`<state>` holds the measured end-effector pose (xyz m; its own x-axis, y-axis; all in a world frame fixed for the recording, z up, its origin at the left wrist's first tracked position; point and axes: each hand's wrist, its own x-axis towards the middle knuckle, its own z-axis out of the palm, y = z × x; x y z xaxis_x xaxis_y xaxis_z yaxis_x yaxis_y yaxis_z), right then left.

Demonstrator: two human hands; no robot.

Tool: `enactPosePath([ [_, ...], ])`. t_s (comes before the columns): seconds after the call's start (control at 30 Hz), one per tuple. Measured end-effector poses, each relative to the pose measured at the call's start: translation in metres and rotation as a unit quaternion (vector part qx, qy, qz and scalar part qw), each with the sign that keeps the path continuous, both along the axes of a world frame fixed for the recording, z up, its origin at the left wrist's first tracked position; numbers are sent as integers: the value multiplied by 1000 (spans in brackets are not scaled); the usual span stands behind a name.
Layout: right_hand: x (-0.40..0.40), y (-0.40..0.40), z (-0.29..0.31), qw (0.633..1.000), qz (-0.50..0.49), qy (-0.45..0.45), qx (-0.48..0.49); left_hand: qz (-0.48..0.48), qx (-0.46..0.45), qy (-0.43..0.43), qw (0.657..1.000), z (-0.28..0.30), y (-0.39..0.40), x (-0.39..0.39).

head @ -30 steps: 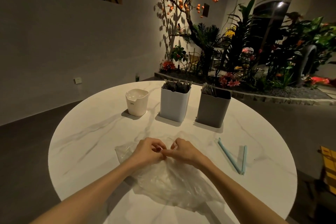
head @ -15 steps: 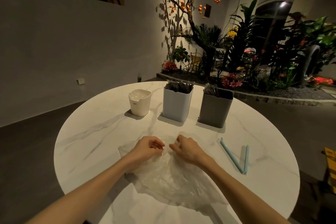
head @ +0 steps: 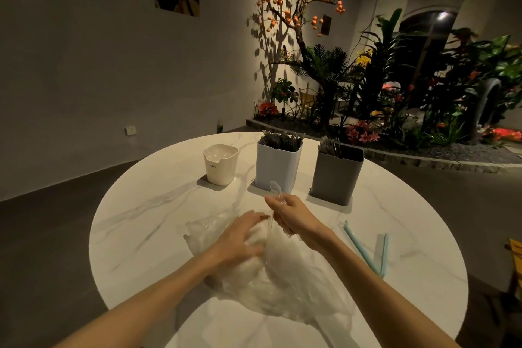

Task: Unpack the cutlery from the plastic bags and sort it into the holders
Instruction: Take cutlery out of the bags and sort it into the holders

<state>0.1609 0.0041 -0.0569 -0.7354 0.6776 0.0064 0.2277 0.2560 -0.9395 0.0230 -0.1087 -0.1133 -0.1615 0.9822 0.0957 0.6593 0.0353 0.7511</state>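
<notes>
2 hands over plastic bag [head: 271,285], right hand [head: 293,216] gripping clear spoons [head: 274,192], left hand [head: 240,237] flat

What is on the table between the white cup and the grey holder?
In the head view, the pale blue holder, full of dark cutlery, stands between the white cup and the grey holder.

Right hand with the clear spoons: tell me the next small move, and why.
Probably carry the clear spoons forward to the cream holder. The right hand has them lifted out of the plastic bag, which the left hand pins down. The white holder and grey holder already hold other cutlery.
</notes>
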Motion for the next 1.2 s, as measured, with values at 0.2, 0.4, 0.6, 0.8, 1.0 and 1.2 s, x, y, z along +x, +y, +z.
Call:
enactPosePath([
  [0.2,-18,-8,6,1000,2,24,-5,-77,-46,-425,901,56,0,7],
  [0.4,-25,-11,-2,999,-4,5,40,-66,-114,-426,895,58,-7,-9],
  [0.6,-38,-11,-11,996,-31,-19,83,-39,-108,-439,891,56,-8,-5],
  [0.8,-48,-11,-16,994,-48,-34,96,-26,-98,-496,862,49,-8,-12],
  [1.0,-50,-19,-10,998,-63,-5,3,28,-106,-532,839,43,-10,-20],
  [1.2,-43,-19,1,972,-100,77,-198,98,-94,-542,829,34,-14,-23],
])
